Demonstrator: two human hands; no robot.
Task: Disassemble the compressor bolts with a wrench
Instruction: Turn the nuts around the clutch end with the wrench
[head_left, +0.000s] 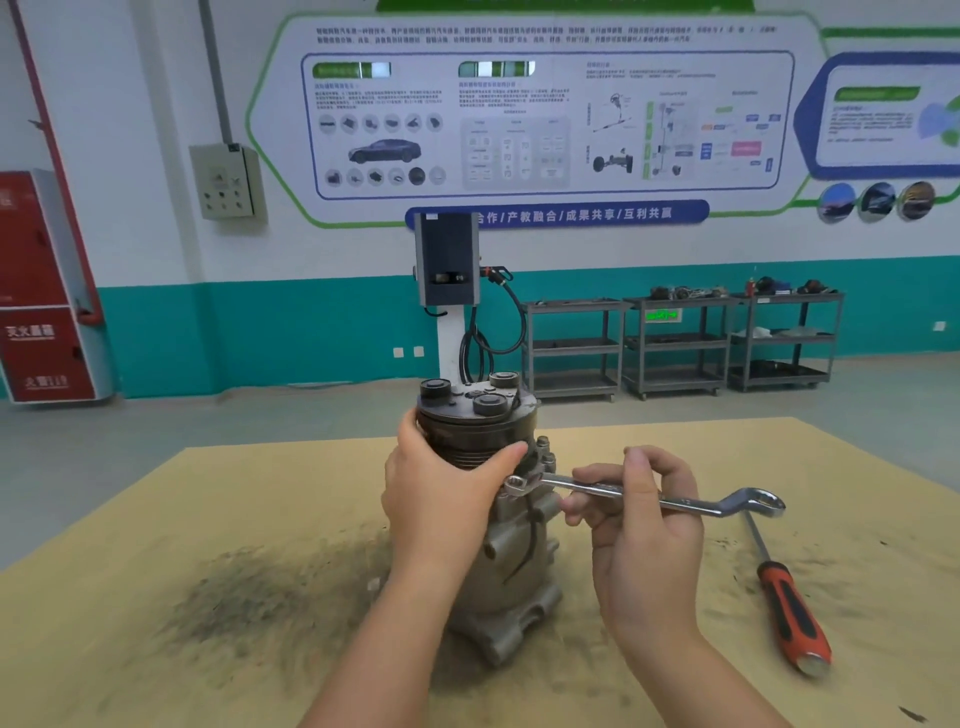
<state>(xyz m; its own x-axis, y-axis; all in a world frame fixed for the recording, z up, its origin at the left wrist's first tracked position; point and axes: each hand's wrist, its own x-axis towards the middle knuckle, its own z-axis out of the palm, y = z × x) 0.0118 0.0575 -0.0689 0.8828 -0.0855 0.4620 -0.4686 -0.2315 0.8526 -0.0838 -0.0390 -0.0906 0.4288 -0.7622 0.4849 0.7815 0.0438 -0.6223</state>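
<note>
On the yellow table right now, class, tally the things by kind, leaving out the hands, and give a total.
Compressor: 1
Wrench: 1
Screwdriver: 1
Total: 3

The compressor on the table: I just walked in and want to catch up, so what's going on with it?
A person is working on its bolts. The left hand grips the upright compressor to steady it, while the right hand holds a wrench, its ring end by the bolts on the housing. A screwdriver lies unused on the table.
</note>
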